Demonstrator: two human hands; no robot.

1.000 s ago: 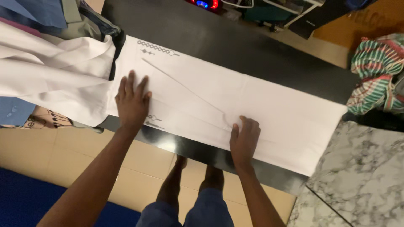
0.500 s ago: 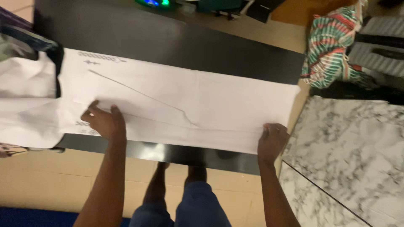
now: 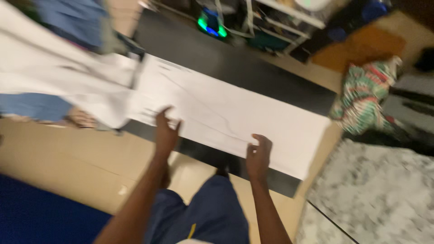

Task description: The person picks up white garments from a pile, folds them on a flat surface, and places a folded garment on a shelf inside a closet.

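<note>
A long white cloth (image 3: pixel 235 115) is spread flat along the dark counter (image 3: pixel 212 54), its near edge close to the counter's front edge. The left hand (image 3: pixel 165 131) is laid on the cloth's near edge, fingers apart; the right hand (image 3: pixel 258 154) is set further along that edge, fingers curled at the hem, though whether cloth is pinched cannot be told through the blur. An uneven pull could skew the cloth or drag it off the front edge toward the floor.
</note>
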